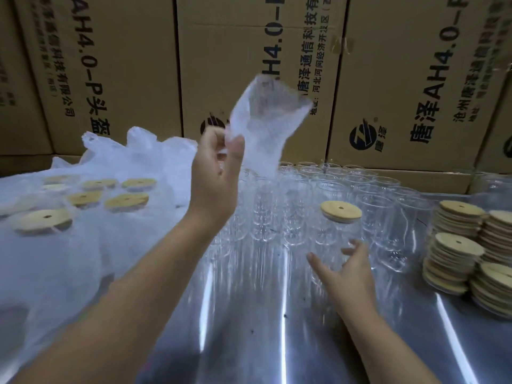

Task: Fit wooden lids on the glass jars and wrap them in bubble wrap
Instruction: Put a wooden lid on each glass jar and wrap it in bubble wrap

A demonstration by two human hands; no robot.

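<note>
Our left hand point(219, 164) pinches the bubble wrap pouch point(266, 128). Our right hand point(346, 270) is spread open at the lidded jar point(336, 231). Bare jars point(374, 217) crowd it from nine to three o'clock, so we judge a hasty lift may knock them.

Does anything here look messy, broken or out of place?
Nothing broken or spilled. The stacks of wooden lids at the right are ragged, with discs slid out of line, and a few dark specks dot the steel table.
</note>
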